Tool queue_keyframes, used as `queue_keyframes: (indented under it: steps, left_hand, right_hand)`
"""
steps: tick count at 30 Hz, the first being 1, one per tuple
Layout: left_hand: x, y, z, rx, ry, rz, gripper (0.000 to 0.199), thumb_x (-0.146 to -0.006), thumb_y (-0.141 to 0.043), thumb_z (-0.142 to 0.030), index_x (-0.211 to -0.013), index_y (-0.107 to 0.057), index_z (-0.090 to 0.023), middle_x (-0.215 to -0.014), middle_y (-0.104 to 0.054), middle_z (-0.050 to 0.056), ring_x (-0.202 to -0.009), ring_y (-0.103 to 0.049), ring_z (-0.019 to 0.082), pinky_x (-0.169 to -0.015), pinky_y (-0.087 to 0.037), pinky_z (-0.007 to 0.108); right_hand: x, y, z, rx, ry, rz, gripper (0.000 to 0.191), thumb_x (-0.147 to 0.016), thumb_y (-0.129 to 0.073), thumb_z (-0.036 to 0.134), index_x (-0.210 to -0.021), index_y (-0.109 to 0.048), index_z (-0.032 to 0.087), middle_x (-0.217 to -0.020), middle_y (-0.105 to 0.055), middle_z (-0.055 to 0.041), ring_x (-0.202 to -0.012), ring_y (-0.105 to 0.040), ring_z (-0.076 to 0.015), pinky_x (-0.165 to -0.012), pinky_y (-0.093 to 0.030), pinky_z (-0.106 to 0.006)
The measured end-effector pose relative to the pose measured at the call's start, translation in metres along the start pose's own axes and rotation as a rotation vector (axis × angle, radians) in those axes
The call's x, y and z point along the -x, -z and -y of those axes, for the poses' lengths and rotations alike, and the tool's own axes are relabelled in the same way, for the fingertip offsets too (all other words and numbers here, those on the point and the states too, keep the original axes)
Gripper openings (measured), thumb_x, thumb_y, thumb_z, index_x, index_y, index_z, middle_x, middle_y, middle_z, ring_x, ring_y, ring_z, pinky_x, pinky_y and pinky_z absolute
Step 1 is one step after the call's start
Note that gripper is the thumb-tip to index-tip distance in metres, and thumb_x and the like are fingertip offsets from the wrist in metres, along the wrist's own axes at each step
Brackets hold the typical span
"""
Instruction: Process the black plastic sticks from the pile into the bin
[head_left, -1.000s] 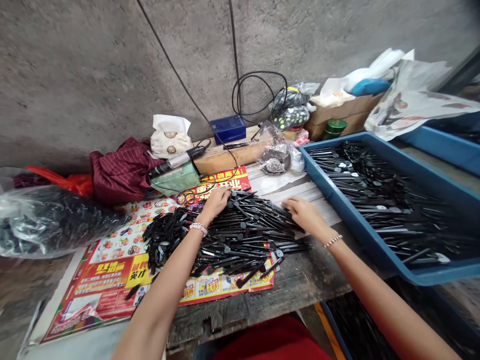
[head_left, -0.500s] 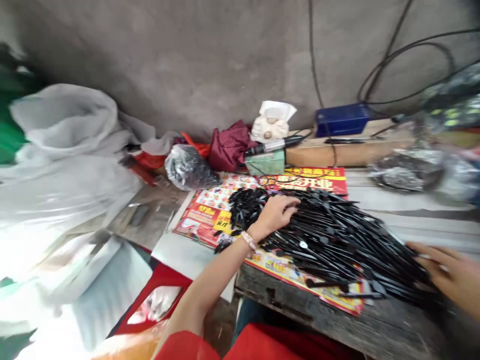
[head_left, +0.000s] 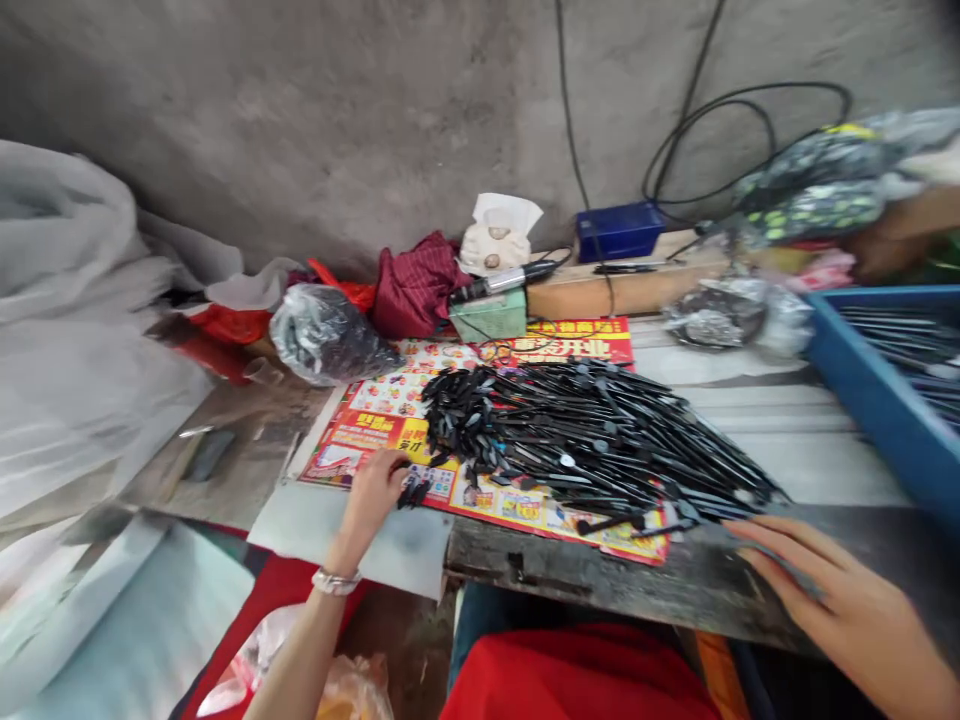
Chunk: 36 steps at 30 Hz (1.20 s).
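My left hand point(head_left: 379, 488) is at the near left edge of the flyer, its fingers drawn together beside a small heap of black pieces point(head_left: 415, 490). What lies between those fingertips is hidden. On the right, my right hand point(head_left: 840, 595) is closed around a slim dark grey strip point(head_left: 787, 568) held above the table edge. Between the hands spreads a big pile of thin black sticks point(head_left: 622, 430), some with flat round ends. At the pile's left, short black pieces point(head_left: 457, 415) are bunched on the printed flyer point(head_left: 360, 432).
A blue bin point(head_left: 855, 385) with dark sticks stands at the right. Along the wall are a clear bag of dark pieces point(head_left: 322, 335), a maroon cloth point(head_left: 416, 285), a pen-like tool with a cord point(head_left: 502, 283), a green box point(head_left: 491, 318) and a blue box point(head_left: 619, 232).
My left hand has moved from the top of the stick pile left and nearer, to the small heap. My right hand now shows a grey strip. The view has swung right, bringing in the blue bin.
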<state>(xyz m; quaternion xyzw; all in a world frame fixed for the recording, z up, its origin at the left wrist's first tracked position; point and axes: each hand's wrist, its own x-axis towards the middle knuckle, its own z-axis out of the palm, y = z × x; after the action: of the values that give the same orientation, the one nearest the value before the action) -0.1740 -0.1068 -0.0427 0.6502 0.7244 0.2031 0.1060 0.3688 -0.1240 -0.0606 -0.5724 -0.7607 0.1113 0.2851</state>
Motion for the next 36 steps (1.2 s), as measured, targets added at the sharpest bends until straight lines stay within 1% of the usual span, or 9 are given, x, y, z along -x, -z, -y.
queue_keyframes:
  steps: [4,8,15,20,24,27,30,33,36]
  left_hand:
    - [-0.007,-0.006,0.007,0.001,-0.005,0.013,0.026,-0.077,-0.048,-0.026,-0.090,-0.068,-0.017,-0.094,-0.072,0.011,-0.089,-0.066,0.028,-0.084,-0.050,0.040]
    - [-0.012,-0.011,0.007,0.015,-0.015,-0.014,0.040,-0.078,-0.046,-0.035,-0.107,-0.068,-0.019,-0.100,-0.072,0.010,-0.087,-0.067,0.026,-0.078,-0.052,0.036]
    - [-0.003,-0.010,-0.035,0.176,-0.149,0.036,0.034,-0.080,-0.053,-0.045,-0.097,-0.072,-0.023,-0.101,-0.073,0.006,-0.094,-0.068,0.024,-0.077,-0.054,0.029]
    - [0.009,-0.010,-0.062,0.414,-0.018,0.041,0.029,-0.074,-0.064,-0.044,-0.092,-0.072,-0.022,-0.097,-0.073,0.005,-0.086,-0.070,0.022,-0.076,-0.058,0.028]
    - [0.013,-0.010,-0.080,0.641,0.117,0.075,0.028,-0.067,-0.072,-0.041,-0.084,-0.071,-0.019,-0.090,-0.074,0.007,-0.084,-0.070,0.024,-0.078,-0.059,0.032]
    - [0.013,-0.013,-0.098,0.749,0.153,0.166,0.027,-0.066,-0.075,-0.038,-0.081,-0.071,-0.016,-0.087,-0.073,0.008,-0.081,-0.069,0.023,-0.075,-0.059,0.031]
    - [0.014,-0.020,-0.116,0.826,0.157,0.227,0.023,-0.067,-0.076,-0.035,-0.080,-0.071,-0.016,-0.084,-0.072,0.006,-0.080,-0.068,0.021,-0.075,-0.057,0.029]
    - [0.018,-0.028,-0.133,0.881,0.149,0.276,0.020,-0.067,-0.076,-0.032,-0.079,-0.071,-0.017,-0.082,-0.071,0.005,-0.078,-0.066,0.019,-0.073,-0.055,0.026]
    - [0.022,-0.034,-0.148,0.923,0.136,0.324,0.018,-0.068,-0.076,-0.030,-0.080,-0.072,-0.017,-0.079,-0.070,0.004,-0.073,-0.064,0.016,-0.068,-0.053,0.024]
  right_hand:
    - [0.009,-0.007,0.016,0.061,0.022,-0.012,0.030,-0.094,-0.050,0.042,-0.112,-0.067,0.027,-0.112,-0.064,-0.0080,-0.102,-0.062,-0.0262,-0.091,-0.050,-0.044]
    - [0.003,-0.013,0.034,0.085,0.043,-0.015,0.028,-0.096,-0.047,0.026,-0.119,-0.063,0.025,-0.115,-0.062,-0.0093,-0.106,-0.058,-0.0249,-0.093,-0.050,-0.043]
    - [-0.028,-0.023,0.067,0.117,0.121,0.080,0.027,-0.092,-0.049,0.011,-0.110,-0.064,0.022,-0.110,-0.062,-0.0085,-0.099,-0.056,-0.0241,-0.086,-0.051,-0.041]
    - [-0.038,-0.016,0.073,0.157,0.137,0.175,0.018,-0.090,-0.049,0.009,-0.093,-0.064,0.019,-0.106,-0.063,-0.0091,-0.099,-0.054,-0.0252,-0.087,-0.048,-0.042]
    - [-0.037,-0.005,0.068,0.027,0.114,0.159,0.017,-0.092,-0.046,0.011,-0.092,-0.061,0.020,-0.102,-0.064,-0.0083,-0.101,-0.054,-0.0248,-0.090,-0.046,-0.042]
    - [-0.033,0.001,0.067,-0.205,-0.013,0.080,0.013,-0.093,-0.047,0.018,-0.093,-0.060,0.021,-0.099,-0.065,-0.0070,-0.100,-0.055,-0.0236,-0.090,-0.045,-0.040]
    - [-0.029,0.003,0.074,-0.500,-0.301,0.018,0.011,-0.089,-0.058,0.030,-0.091,-0.062,0.020,-0.091,-0.064,-0.0048,-0.087,-0.057,-0.0204,-0.081,-0.045,-0.034]
    - [-0.022,0.002,0.090,-0.895,-0.605,0.058,0.028,-0.078,-0.073,0.040,-0.092,-0.062,0.018,-0.075,-0.060,-0.0001,-0.066,-0.053,-0.0142,-0.062,-0.042,-0.028]
    - [-0.011,-0.005,0.106,-1.236,-0.765,0.174,0.045,-0.072,-0.078,0.047,-0.101,-0.063,0.017,-0.062,-0.054,0.0038,-0.052,-0.045,-0.0096,-0.053,-0.035,-0.025]
